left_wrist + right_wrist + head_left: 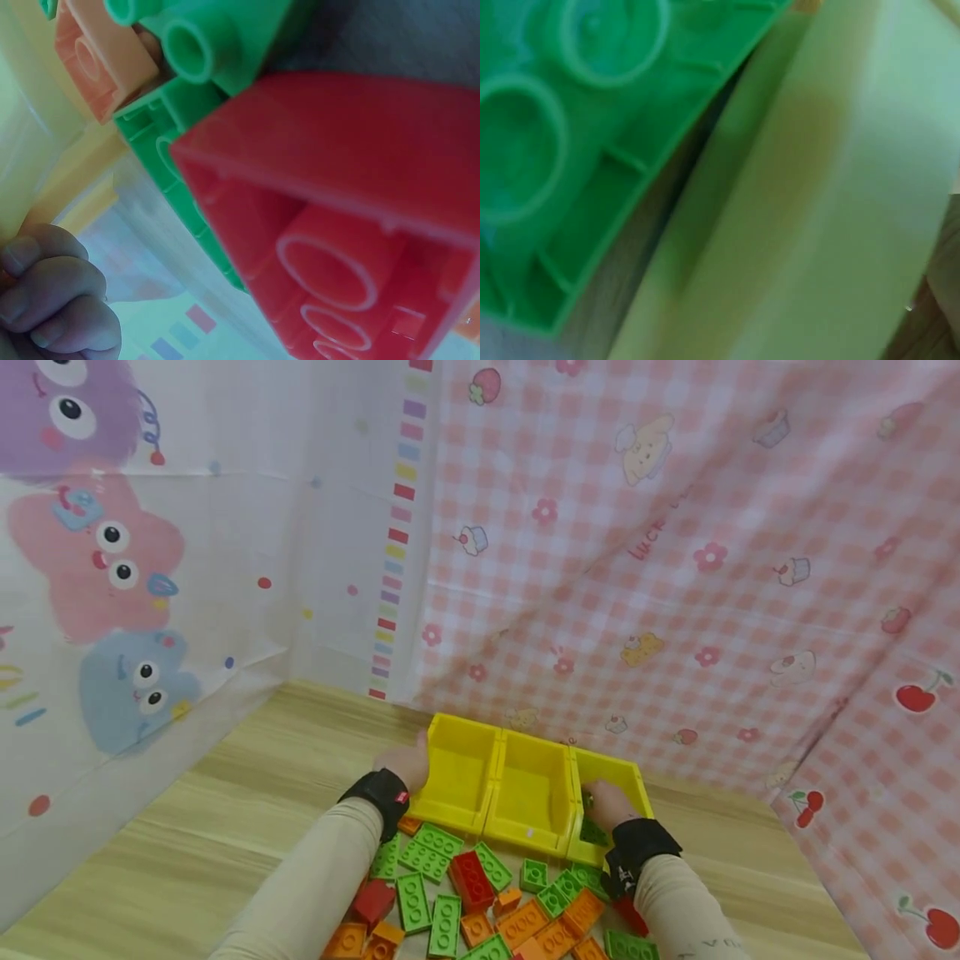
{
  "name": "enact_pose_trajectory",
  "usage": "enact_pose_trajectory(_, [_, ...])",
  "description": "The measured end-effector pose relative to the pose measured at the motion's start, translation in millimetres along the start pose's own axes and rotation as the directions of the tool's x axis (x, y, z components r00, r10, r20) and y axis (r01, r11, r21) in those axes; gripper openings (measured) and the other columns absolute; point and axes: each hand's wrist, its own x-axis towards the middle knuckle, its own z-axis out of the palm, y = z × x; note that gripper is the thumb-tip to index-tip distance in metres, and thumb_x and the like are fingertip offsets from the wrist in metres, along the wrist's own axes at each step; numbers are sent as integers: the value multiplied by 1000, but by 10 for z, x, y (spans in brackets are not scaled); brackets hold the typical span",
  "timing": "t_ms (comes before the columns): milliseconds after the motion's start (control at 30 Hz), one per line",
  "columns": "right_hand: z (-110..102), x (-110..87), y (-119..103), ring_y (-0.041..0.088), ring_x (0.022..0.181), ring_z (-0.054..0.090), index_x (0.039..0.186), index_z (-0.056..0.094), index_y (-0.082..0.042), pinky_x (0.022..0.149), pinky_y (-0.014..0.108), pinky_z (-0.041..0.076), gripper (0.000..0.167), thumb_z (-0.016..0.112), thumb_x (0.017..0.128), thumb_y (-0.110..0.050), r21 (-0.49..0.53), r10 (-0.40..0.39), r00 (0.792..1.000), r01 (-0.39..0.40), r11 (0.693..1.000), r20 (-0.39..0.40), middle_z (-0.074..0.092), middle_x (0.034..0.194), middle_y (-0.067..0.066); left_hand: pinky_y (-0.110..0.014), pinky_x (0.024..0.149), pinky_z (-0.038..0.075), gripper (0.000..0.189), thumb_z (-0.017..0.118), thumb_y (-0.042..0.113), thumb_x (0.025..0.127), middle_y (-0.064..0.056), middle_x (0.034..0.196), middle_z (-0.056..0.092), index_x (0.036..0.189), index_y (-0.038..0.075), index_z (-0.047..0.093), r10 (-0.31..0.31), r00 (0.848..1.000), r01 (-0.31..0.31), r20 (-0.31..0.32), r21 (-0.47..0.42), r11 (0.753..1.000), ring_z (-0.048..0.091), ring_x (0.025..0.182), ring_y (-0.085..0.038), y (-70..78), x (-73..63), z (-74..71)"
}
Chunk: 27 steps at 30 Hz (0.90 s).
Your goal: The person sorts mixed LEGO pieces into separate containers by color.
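Note:
Three yellow bins joined in a row stand against the back cloth: a left bin, a middle bin and a right bin. My left hand grips the left bin's outer side, thumb up by the rim; its curled fingers show beside the yellow plastic in the left wrist view. Inside the right bin is my right hand, its fingertips mostly hidden. Under it, green toy-brick plastic shows; whether the fingers hold it is unclear. A large red brick lies close to the left wrist.
Many loose bricks lie in front of the bins, among them a green brick, a red brick and an orange brick. Patterned cloth hangs behind and at both sides. The table has a wood-grain surface.

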Motion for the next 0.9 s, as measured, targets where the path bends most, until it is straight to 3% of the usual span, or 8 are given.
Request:
enact_pose_trajectory(167, [94, -47, 110, 32, 93, 61, 103, 68, 0, 83, 47, 46, 23, 66, 81, 1, 95, 83, 996, -85, 992, 28, 67, 96, 11, -49, 78, 47, 52, 29, 26, 103, -24, 96, 65, 147, 2, 18, 19, 1000, -19, -1, 3, 1000, 62, 89, -38, 30, 12, 87])
enact_pose_trajectory(300, [127, -83, 159, 29, 90, 60, 102, 68, 0, 80, 45, 47, 20, 62, 83, -1, 112, 112, 992, -117, 987, 49, 66, 95, 11, -49, 79, 47, 53, 31, 24, 102, -24, 98, 65, 148, 2, 17, 28, 999, -28, 15, 8, 1000, 61, 91, -39, 66, -24, 70])
enact_pose_trajectory(467, [132, -159, 172, 26, 86, 58, 100, 66, 0, 77, 44, 45, 16, 55, 88, 1, 112, 85, 996, -89, 990, 41, 64, 95, 11, -49, 80, 46, 52, 29, 25, 103, -23, 95, 65, 147, 1, 17, 20, 999, -19, 44, -21, 1000, 62, 90, -38, 108, -83, 5])
enact_pose_trajectory(633, [98, -273, 138, 35, 101, 57, 113, 61, 6, 85, 47, 44, 24, 49, 93, -1, 128, 37, 999, -40, 991, 31, 62, 108, 19, -48, 82, 45, 53, 23, 29, 103, -23, 96, 64, 148, 3, 14, -11, 997, 16, 78, -61, 998, 61, 92, -38, 93, -74, -11])
enact_pose_trajectory(767, [22, -395, 85, 34, 89, 56, 124, 54, 5, 75, 42, 43, 31, 46, 95, -2, 189, 39, 999, -41, 981, 18, 54, 122, 24, -49, 85, 43, 55, 15, 33, 103, -25, 101, 64, 148, 2, 15, -33, 997, 39, 64, -86, 996, 59, 98, -40, 37, -33, -7])
enact_pose_trajectory(900, [-70, -579, 54, 35, 101, 54, 128, 53, -1, 77, 42, 42, 33, 49, 95, -6, 252, -2, 999, 11, 968, -36, 51, 128, 21, -50, 84, 44, 53, 19, 28, 103, -25, 99, 64, 148, 0, 13, -9, 999, 11, 52, -52, 999, 60, 96, -40, -9, -32, -57])
